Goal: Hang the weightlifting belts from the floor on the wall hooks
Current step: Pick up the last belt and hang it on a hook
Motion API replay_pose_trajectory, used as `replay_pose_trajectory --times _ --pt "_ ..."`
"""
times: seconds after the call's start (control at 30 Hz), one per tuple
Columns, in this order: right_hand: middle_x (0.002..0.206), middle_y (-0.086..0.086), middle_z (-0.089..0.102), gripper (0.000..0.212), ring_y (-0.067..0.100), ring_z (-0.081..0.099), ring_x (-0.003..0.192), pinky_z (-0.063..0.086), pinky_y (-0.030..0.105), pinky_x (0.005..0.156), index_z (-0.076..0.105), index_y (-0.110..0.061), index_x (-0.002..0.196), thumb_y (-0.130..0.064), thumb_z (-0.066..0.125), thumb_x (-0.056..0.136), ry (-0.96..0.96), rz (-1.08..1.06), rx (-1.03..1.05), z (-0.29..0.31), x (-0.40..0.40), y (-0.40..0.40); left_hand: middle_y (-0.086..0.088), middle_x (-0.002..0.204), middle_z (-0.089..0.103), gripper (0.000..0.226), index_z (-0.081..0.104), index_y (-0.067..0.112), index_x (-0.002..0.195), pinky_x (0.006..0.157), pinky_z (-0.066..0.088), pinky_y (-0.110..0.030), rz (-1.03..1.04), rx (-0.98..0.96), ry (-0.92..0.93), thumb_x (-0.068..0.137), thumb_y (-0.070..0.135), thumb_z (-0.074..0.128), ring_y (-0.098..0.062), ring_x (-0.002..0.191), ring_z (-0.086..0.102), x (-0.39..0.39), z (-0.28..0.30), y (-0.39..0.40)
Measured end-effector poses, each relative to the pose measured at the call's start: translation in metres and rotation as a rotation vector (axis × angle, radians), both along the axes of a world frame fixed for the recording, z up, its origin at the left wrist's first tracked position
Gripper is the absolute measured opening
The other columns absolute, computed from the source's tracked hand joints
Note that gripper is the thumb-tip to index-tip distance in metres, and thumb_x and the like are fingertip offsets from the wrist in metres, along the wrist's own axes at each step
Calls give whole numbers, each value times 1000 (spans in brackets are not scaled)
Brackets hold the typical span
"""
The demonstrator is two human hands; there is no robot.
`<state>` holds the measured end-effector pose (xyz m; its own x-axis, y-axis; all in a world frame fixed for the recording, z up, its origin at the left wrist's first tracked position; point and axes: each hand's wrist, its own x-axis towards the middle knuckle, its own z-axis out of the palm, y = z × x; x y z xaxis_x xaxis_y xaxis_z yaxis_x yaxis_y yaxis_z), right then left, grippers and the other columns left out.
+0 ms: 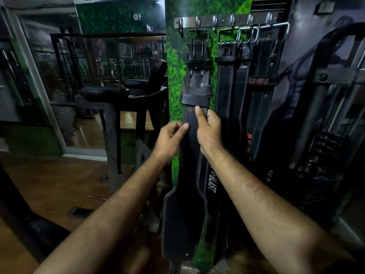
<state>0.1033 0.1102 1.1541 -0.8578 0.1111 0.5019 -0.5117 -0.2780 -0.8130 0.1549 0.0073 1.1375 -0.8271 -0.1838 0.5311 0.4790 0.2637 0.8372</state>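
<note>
A black leather weightlifting belt (183, 218) hangs by its buckle from the second hook of a steel hook rail (223, 22) on the green wall panel. My left hand (170, 138) pinches the belt's left edge below its keeper loop. My right hand (209, 127) grips the strap's right side, with the thumb on its front. To the right hang a second black belt (224, 91), another black belt (241, 84) and a belt with red USI lettering (258, 99). The leftmost hook (180, 24) is bare.
A black padded gym bench (118, 93) on a metal frame stands to the left, in front of wall mirrors (122, 56). A weight-stack machine (327, 147) stands close on the right. The floor (51, 182) is brown wood, with a small dark object (80, 211) lying on it.
</note>
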Motion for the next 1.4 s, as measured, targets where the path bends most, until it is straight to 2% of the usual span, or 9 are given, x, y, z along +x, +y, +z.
replay_pose_trajectory --times 0.1,0.3,0.4,0.63,0.8,0.93,1.17,1.27,1.4 --pt "70 6 48 26 10 40 63 37 25 57 56 -5 80 -23 61 98 49 -24 -4 -2 3 -1 -8 65 35 35 47 2 71 48 26 -23 -18 27 -66 99 19 57 -10 55 31 3 -47 3" --pt "62 -4 31 33 4 27 55 26 26 52 42 -18 71 -24 62 97 18 -64 54 -14 4 -6 -11 76 46 51 44 -13 77 62 35 -35 -188 59 -299 94 31 63 -23 71 39 2 -103 -15" --pt "68 4 35 26 9 28 59 27 28 55 50 -11 79 -26 62 96 23 -43 36 -13 2 -6 -16 80 48 30 54 -7 79 65 37 -33 -248 31 -403 97 17 59 -25 76 41 10 -123 -23" --pt "60 -8 29 39 3 24 54 22 25 51 37 -20 67 -23 62 97 33 -26 90 -14 0 -4 -21 103 71 9 66 -5 99 83 54 -39 -245 -160 -526 92 -1 61 -28 93 64 9 -121 -31" --pt "46 -17 31 49 0 24 44 23 21 46 34 -26 58 -20 64 96 12 -5 198 -17 2 2 4 67 58 20 58 12 80 53 45 -19 -161 131 -375 97 5 52 -2 54 55 14 -44 -18" --pt "55 -5 37 44 9 32 52 28 32 49 42 -15 60 -30 64 95 89 8 267 -23 7 -1 -16 86 65 53 60 -10 96 73 50 -38 -48 184 -114 91 43 63 -24 78 61 5 13 -8" --pt "57 -9 52 36 10 46 49 44 40 45 50 -24 69 -48 58 95 257 -276 335 -45 20 7 -12 88 65 23 61 -2 95 76 53 -37 24 210 126 99 20 57 -20 82 61 8 11 17" --pt "61 0 59 48 13 52 54 49 45 50 52 -10 69 -53 60 90 160 -190 352 -82 24 1 -13 82 57 19 57 9 83 70 49 -35 27 334 120 98 20 57 -22 78 52 6 6 17" --pt "91 7 78 52 13 71 80 58 43 78 74 -4 97 -55 68 85 -69 81 447 -135 30 0 -11 81 56 23 54 20 73 67 48 -31 -16 436 87 94 26 62 -23 77 50 3 11 2"
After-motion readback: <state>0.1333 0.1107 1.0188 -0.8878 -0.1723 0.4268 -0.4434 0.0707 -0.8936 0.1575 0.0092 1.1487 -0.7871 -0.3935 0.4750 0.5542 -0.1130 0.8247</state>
